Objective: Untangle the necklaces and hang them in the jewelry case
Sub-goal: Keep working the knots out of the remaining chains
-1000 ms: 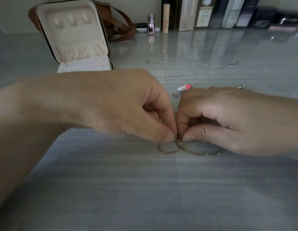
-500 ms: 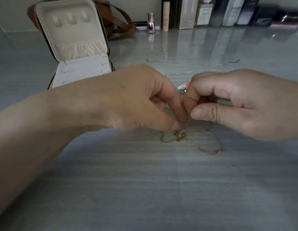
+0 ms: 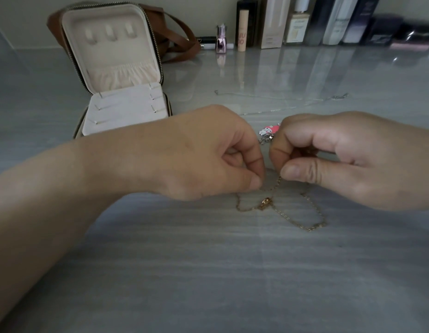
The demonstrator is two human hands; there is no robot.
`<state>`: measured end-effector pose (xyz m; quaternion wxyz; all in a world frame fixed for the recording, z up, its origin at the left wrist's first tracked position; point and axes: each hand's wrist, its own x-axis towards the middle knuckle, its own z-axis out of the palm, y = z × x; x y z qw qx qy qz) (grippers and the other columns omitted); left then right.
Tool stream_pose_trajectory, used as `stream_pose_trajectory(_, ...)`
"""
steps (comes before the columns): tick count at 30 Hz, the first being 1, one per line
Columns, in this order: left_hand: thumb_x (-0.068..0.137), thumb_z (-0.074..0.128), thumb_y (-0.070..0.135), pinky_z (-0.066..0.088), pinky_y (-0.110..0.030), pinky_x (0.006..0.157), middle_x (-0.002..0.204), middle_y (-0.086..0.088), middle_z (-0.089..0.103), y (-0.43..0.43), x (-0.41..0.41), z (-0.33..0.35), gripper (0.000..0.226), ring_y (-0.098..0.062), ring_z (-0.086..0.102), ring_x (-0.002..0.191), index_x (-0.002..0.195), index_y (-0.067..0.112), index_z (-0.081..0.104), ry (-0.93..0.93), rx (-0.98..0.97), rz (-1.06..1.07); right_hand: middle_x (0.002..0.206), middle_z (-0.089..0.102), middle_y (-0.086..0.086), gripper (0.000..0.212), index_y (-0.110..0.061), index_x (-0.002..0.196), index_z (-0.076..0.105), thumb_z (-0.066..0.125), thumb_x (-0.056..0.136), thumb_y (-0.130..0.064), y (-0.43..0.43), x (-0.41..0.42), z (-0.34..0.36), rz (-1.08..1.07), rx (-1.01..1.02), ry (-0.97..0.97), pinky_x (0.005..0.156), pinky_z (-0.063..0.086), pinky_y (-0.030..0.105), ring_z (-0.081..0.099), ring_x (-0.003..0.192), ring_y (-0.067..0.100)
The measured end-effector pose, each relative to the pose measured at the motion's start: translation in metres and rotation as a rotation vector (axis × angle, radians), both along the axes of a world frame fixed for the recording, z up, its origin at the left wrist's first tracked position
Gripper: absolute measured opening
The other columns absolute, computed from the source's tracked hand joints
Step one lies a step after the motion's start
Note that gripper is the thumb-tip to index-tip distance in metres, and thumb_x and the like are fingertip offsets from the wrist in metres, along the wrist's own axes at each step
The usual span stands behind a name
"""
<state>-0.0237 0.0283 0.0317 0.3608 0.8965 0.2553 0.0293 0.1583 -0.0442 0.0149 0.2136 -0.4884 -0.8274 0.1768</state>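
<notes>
A thin gold necklace (image 3: 292, 216) with a small gold pendant (image 3: 265, 203) lies looped on the grey table. My left hand (image 3: 208, 152) pinches one stretch of its chain between thumb and forefinger, and my right hand (image 3: 347, 157) pinches another stretch close beside it, both just above the table. Behind my fingers lies a silver chain with a pink and white charm (image 3: 268, 129). A fine silver necklace (image 3: 275, 97) is stretched out farther back. The cream jewelry case (image 3: 117, 68) stands open at the back left, its lid upright with three hooks.
A brown leather bag (image 3: 182, 39) sits behind the case. Cosmetic bottles and boxes (image 3: 304, 22) line the back wall, with a small pink bottle (image 3: 220, 42) in front of them. The grey table surface (image 3: 232, 284) stretches toward me.
Both hands have lifted from the table and drawn slightly apart, raising part of the gold chain. The pendant and the chain's loops now lie uncovered below my fingers.
</notes>
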Motion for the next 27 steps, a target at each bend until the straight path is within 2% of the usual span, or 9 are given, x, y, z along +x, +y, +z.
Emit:
stream_pose_trajectory(4,0.076,0.071,0.032,0.036,-0.012,0.044,0.044,0.012,0.045,0.006,-0.004,0.001,0.013,-0.002,0.040,0.041,0.071,0.021,0.065,-0.091,-0.018,0.036,0.079,0.057,-0.020,0.013,-0.050,0.078,0.050,0.040,0.075,-0.057,0.000,0.001,0.000,0.000,-0.011,-0.004,0.065,0.044,0.021,0.056,0.075,0.006)
stream_pose_trajectory(8,0.081,0.067,0.021,0.034,-0.006,0.043,0.045,0.025,0.052,0.006,-0.003,0.004,0.013,0.002,0.046,0.041,0.072,0.026,0.061,-0.119,-0.020,0.110,0.080,0.057,-0.028,0.015,-0.048,0.074,0.052,0.040,0.075,-0.057,0.000,0.000,-0.002,0.001,-0.040,0.007,0.069,0.042,0.014,0.056,0.079,0.001)
stream_pose_trajectory(11,0.079,0.063,0.020,0.035,-0.010,0.042,0.048,0.015,0.056,0.005,-0.004,0.006,0.003,0.000,0.048,0.043,0.076,0.021,0.063,-0.121,-0.122,0.147,0.083,0.057,-0.025,0.019,-0.048,0.080,0.053,0.039,0.073,-0.059,0.000,-0.001,-0.002,-0.007,-0.051,0.013,0.071,0.044,0.020,0.056,0.082,0.005)
stream_pose_trajectory(13,0.079,0.063,0.017,0.036,-0.012,0.040,0.052,0.008,0.060,0.006,-0.005,0.006,0.004,-0.001,0.047,0.043,0.075,0.018,0.064,-0.131,-0.183,0.179,0.083,0.057,-0.024,0.018,-0.048,0.080,0.053,0.039,0.074,-0.058,0.000,-0.001,-0.002,-0.010,-0.051,0.020,0.071,0.044,0.021,0.056,0.082,0.006)
stream_pose_trajectory(16,0.080,0.063,0.011,0.037,-0.013,0.040,0.057,0.007,0.065,0.006,-0.004,0.007,0.009,-0.002,0.046,0.043,0.073,0.016,0.061,-0.150,-0.228,0.200,0.081,0.058,-0.022,0.015,-0.050,0.078,0.052,0.039,0.075,-0.057,0.000,0.000,-0.002,-0.017,-0.055,0.031,0.070,0.045,0.022,0.056,0.079,0.007)
stream_pose_trajectory(20,0.080,0.063,0.007,0.035,-0.014,0.039,0.060,0.000,0.066,0.009,-0.005,0.006,0.013,-0.005,0.044,0.043,0.070,0.016,0.063,-0.175,-0.240,0.243,0.074,0.061,-0.006,0.018,-0.048,0.080,0.053,0.041,0.074,-0.059,0.001,0.002,-0.002,-0.033,-0.068,0.087,0.063,0.047,0.033,0.056,0.066,0.013)
stream_pose_trajectory(23,0.076,0.070,0.005,0.034,-0.015,0.039,0.067,-0.003,0.068,0.011,-0.005,0.007,0.014,-0.006,0.043,0.042,0.077,0.018,0.064,-0.179,-0.272,0.267,0.075,0.064,-0.002,0.024,-0.041,0.084,0.058,0.045,0.073,-0.058,0.002,0.003,-0.001,-0.063,-0.089,0.173,0.064,0.051,0.038,0.060,0.068,0.018)
stream_pose_trajectory(25,0.064,0.076,0.008,0.032,-0.016,0.037,0.071,-0.009,0.068,0.013,-0.006,0.007,0.023,-0.006,0.042,0.042,0.081,0.021,0.065,-0.179,-0.292,0.284,0.077,0.067,-0.007,0.023,-0.038,0.086,0.061,0.050,0.075,-0.055,0.003,0.004,0.001,-0.083,-0.090,0.222,0.066,0.053,0.029,0.064,0.071,0.012)
stream_pose_trajectory(27,0.058,0.069,0.015,0.030,-0.016,0.036,0.077,-0.021,0.065,0.014,-0.006,0.008,0.024,-0.007,0.042,0.042,0.081,0.022,0.067,-0.183,-0.302,0.294,0.077,0.069,-0.015,0.013,-0.037,0.086,0.061,0.056,0.078,-0.047,0.003,0.005,0.002,-0.107,-0.089,0.250,0.065,0.050,0.013,0.065,0.072,0.001)
